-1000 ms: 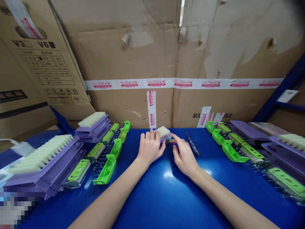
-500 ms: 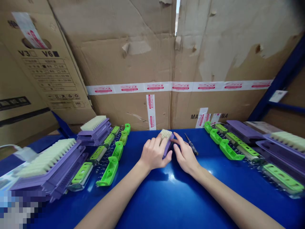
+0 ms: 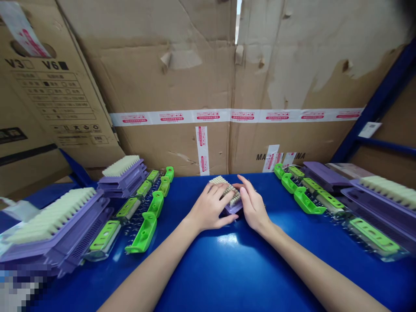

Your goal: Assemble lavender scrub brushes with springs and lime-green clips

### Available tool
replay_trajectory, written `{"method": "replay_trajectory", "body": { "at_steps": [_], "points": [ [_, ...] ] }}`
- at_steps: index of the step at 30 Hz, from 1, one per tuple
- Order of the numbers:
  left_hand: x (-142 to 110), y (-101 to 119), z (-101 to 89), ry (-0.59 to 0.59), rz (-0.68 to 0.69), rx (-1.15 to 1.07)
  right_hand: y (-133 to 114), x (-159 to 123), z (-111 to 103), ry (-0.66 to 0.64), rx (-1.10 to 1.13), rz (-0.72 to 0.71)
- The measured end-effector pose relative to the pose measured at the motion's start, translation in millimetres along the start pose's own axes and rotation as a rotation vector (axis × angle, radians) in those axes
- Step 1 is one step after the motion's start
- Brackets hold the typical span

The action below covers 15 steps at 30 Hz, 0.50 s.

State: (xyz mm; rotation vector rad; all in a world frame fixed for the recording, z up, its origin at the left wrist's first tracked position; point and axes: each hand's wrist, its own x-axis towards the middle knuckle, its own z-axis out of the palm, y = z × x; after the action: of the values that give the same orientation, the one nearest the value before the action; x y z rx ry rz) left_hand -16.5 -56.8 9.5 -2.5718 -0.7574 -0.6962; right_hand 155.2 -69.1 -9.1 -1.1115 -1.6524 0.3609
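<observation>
A purple plastic cover [image 3: 233, 208] with a cream, knobbly pad [image 3: 234, 197] on top lies at a slant on the blue table, towards its back. My left hand [image 3: 211, 208] grips it from the left, fingers laid across the pad and thumb low at the near end. On the other side, my right hand [image 3: 255, 206] stands on edge against the cover's right end, fingers stretched out and thumb apart. Its palm appears bare. Part of the cover is hidden under my left fingers.
Stacked purple covers with cream pads [image 3: 55, 216] stand on the left, and more purple covers [image 3: 373, 208] on the right. Bright green brackets [image 3: 143, 234] and clear-sided green-topped pieces [image 3: 104, 236] line both sides. A cardboard wall [image 3: 169, 143] closes off the back.
The purple cover has turned, so more of its pad shows. My right hand has closed in against its right end. The screwdriver that lay right of that hand is now hidden.
</observation>
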Motion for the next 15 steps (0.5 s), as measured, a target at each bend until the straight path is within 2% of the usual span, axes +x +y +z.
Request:
{"method": "replay_trajectory", "body": {
  "at_steps": [5,8,12,15],
  "points": [
    [0,-1,5.6,0.051,-0.219,0.222,-12,1,-9,0.044,-0.217,-0.194],
    [1,0,7.6,0.061,-0.294,0.341,-30,-2,-26,0.067,-0.330,-0.297],
    [3,3,10.3,0.069,-0.322,0.438,-45,-24,-71,0.021,-0.533,-0.379],
    [4,4,12.0,0.071,-0.322,0.459,-36,-53,-117,0.107,-0.680,-0.354]
  ]
}}
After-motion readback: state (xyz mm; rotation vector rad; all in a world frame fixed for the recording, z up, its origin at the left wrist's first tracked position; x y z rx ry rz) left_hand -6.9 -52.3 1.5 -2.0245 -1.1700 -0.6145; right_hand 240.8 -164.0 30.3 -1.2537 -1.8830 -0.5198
